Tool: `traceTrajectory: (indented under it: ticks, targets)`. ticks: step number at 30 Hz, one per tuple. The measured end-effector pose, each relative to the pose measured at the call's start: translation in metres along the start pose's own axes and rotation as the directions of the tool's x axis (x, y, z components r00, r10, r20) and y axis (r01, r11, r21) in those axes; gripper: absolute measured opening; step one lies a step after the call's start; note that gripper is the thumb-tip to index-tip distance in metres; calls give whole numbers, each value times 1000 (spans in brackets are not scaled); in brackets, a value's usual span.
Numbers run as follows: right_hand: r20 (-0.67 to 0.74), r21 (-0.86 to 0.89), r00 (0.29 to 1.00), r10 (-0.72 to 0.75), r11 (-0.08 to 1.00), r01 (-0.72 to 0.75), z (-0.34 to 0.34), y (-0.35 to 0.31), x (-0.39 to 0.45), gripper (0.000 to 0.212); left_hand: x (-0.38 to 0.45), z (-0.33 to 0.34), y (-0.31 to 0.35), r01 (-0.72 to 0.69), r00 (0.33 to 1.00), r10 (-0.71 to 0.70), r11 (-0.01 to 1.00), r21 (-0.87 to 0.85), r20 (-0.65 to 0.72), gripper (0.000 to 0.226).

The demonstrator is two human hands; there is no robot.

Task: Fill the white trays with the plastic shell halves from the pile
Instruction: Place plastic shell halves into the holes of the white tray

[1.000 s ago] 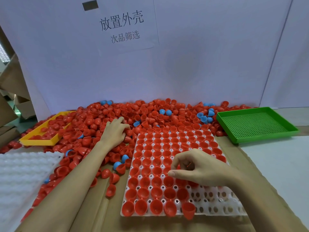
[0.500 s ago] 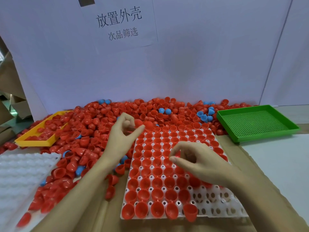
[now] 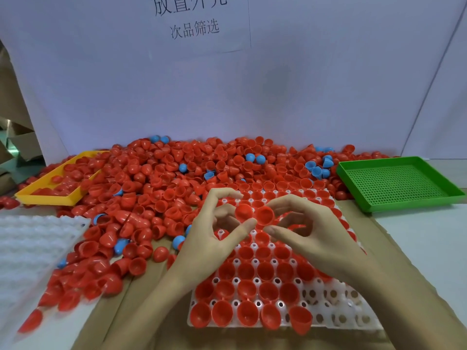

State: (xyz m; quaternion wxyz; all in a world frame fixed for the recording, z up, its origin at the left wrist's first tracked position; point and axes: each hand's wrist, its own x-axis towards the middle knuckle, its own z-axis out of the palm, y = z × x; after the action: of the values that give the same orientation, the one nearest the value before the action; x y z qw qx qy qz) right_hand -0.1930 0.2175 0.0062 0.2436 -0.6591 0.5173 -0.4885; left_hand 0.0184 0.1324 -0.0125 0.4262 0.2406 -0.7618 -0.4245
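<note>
Setting: a manual sorting and packing station in a small factory or workshop. Evidence recorded: a bench point(image 3: 417, 238) laid with brown cardboard, heaped along its far side with a bulk pile of shell halves point(image 3: 161, 188), mostly red with a few blue. A white tray point(image 3: 336, 314) with rows of round sockets, largely filled, is set at the front; a second white tray point(image 3: 30, 243) is kept at the left. A perforated green tray point(image 3: 396, 183) and a yellow tray point(image 3: 48, 198) are placed at either end of the pile. A printed paper sign point(image 3: 194, 21) in Chinese characters is fixed to the plain white backing wall. Folded cardboard boxes point(image 3: 15, 147) are stacked at the far left.
</note>
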Motion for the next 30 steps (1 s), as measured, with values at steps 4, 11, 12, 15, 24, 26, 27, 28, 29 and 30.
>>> traceTrajectory:
  ticks: [4,11,12,15,24,26,27,28,29,30]
  targets:
    - [7,36,1000,-7,999,7,-2,-1,0,26,-3,-2,0,-38,999,40,997,61,-35,41]
    - [32,54,999,1,999,-2,0,-4,-1,42,-6,-1,3,-56,995,64,993,106,-78,35]
    - [27,61,1000,-12,998,11,0,-4,-1,35,-7,-1,3,-53,995,62,993,108,-77,34]
    - [8,48,1000,-15,999,15,0,-5,-1,24,-8,1,4,-43,995,53,992,116,-86,38]
    - [-11,104,1000,-10,995,11,6,-3,-1,20,-8,4,9,-5,990,27,988,153,-141,19]
    - [-1,159,1000,-26,987,26,8,-5,-2,22,-7,4,10,43,994,-31,993,109,-105,19]
    - [-5,159,1000,-28,987,28,9,-6,-2,23,-7,4,10,64,995,-58,995,75,-81,25]
    - [-14,141,999,-30,990,31,10,-7,-3,25,-6,3,10,88,994,-85,995,41,-63,33]
    - [-23,110,999,-34,993,37,11,-7,-3,31,-6,4,11,109,993,-108,994,12,-53,39]
    - [-30,76,999,-43,996,45,12,-8,-4,40,-6,4,11,122,991,-122,992,-10,-47,44]
